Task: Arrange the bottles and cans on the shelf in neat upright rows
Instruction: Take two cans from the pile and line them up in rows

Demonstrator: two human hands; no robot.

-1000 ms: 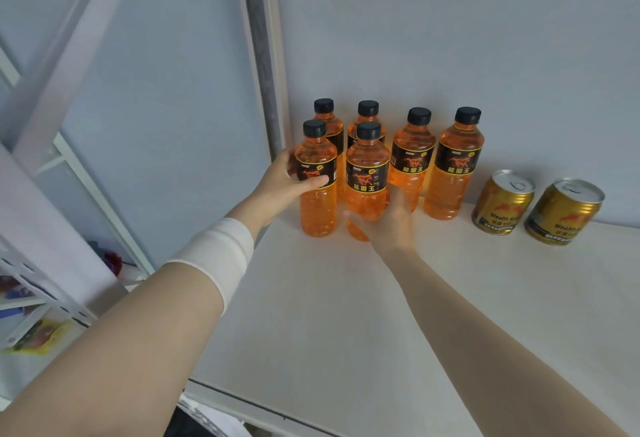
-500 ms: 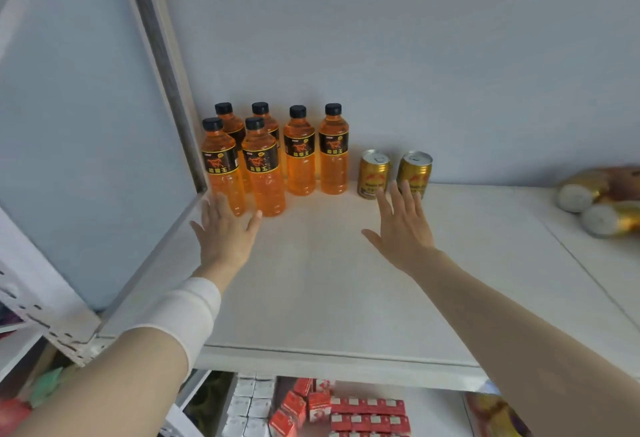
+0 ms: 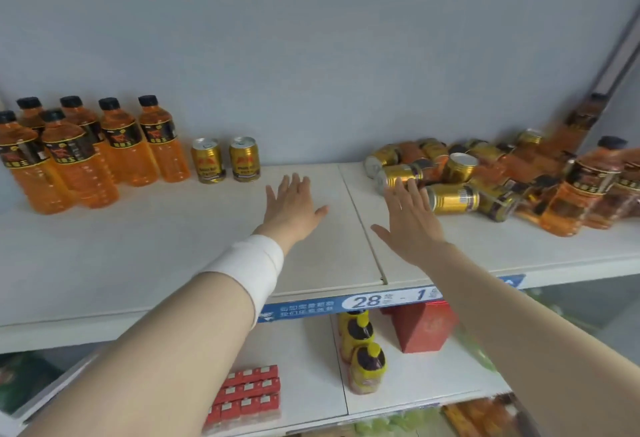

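Several orange drink bottles [image 3: 124, 149] with black caps stand upright in two rows at the far left of the white shelf [image 3: 173, 246]. Two gold cans [image 3: 225, 159] stand upright beside them. At the right lies a jumbled heap of gold cans [image 3: 450, 176] and orange bottles [image 3: 581, 194], most on their sides. My left hand [image 3: 294, 208] hovers flat over the middle of the shelf, fingers apart, holding nothing. My right hand [image 3: 412, 221] is spread open just in front of the heap, near a lying can, not gripping it.
A blue price strip [image 3: 346, 303] runs along the shelf's front edge. On the lower shelf stand yellow-capped bottles [image 3: 363, 353], a red box [image 3: 422, 329] and red cartons [image 3: 249, 395]. A grey back wall closes the shelf behind.
Both hands let go of the upright orange bottles at the left and moved right, open. The view swung right, so the heap of lying cans and bottles is now in sight.
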